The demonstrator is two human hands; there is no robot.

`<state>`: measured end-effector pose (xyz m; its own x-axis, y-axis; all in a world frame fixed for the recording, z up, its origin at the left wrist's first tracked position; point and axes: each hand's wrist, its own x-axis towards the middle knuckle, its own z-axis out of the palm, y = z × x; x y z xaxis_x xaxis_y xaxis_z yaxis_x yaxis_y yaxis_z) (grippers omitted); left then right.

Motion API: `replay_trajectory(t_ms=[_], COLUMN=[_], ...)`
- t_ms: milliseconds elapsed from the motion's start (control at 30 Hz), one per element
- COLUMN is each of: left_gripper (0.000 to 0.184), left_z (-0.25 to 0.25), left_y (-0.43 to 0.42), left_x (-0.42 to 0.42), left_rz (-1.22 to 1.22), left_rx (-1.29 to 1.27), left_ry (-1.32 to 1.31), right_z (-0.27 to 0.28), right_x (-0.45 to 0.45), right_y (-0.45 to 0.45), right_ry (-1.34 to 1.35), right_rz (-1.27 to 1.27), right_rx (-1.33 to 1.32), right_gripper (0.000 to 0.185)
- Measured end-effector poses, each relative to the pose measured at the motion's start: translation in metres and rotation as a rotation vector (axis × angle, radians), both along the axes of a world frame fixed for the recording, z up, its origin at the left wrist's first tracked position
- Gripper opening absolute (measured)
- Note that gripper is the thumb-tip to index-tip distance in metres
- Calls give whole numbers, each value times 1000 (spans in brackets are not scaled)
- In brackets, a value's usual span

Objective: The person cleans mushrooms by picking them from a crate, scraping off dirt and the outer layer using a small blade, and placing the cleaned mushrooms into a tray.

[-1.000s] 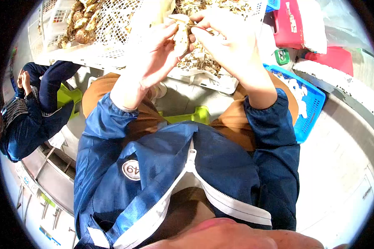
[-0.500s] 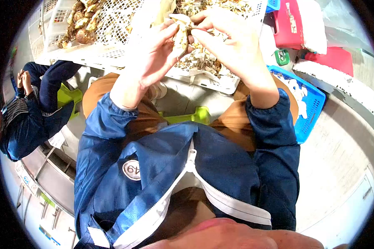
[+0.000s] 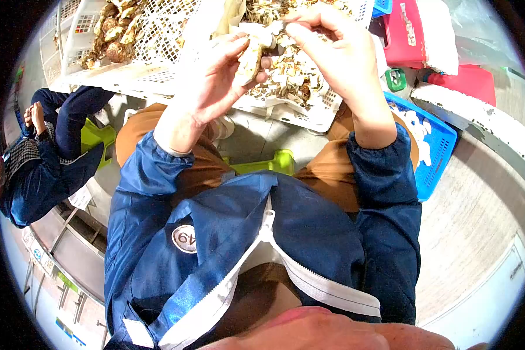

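Observation:
My left hand (image 3: 207,79) is closed around a pale, elongated mushroom (image 3: 250,60) with brownish patches on its stem, its white end pointing up and right. To the right, my right hand (image 3: 344,58) pinches with thumb and forefinger, a little apart from the mushroom. What sits in that pinch is too small and bright to make out. Both hands are above a white perforated crate (image 3: 294,118) strewn with pale and brown peelings (image 3: 297,70).
Brown-capped mushrooms (image 3: 118,51) lie in a white basket (image 3: 157,74) at upper left. A blue basket (image 3: 443,140) with white pieces stands to my right, near red containers (image 3: 405,35) and a small green box (image 3: 396,80). Another person (image 3: 46,151) sits at left.
My right hand has pulled away from the mushroom, up and to the right. The left hand keeps its hold, with the mushroom shifted slightly left.

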<state>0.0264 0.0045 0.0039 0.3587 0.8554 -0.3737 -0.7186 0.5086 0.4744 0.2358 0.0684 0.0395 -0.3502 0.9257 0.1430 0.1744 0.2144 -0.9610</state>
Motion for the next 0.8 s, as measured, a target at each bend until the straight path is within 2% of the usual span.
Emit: replay_trajectory(t_ms=[67, 167, 200, 367, 533, 700, 800], left_gripper=[29, 32, 33, 34, 33, 35, 36], left_z=[1, 3, 2, -1, 0, -6, 5], left_y=[-1, -1, -1, -1, 1, -2, -3], left_x=[0, -1, -2, -5, 2, 1, 8], left_rz=[-22, -26, -6, 11, 3, -15, 31], left_rx=[7, 5, 2, 29, 44, -33, -88], left_ry=[-26, -12, 32, 103, -12, -182, -72], right_z=[2, 12, 27, 15, 12, 5, -3], right_x=[-2, 6, 3, 1, 1, 0, -2], right_y=[3, 6, 1, 2, -3, -2, -2], right_ry=[-59, -285, -246, -58, -79, -178, -159], right_rz=[-123, -114, -41, 211, 228, 181, 154], right_rx=[260, 398, 289, 360, 349, 453, 429], right_gripper=[8, 8, 9, 10, 11, 10, 11])
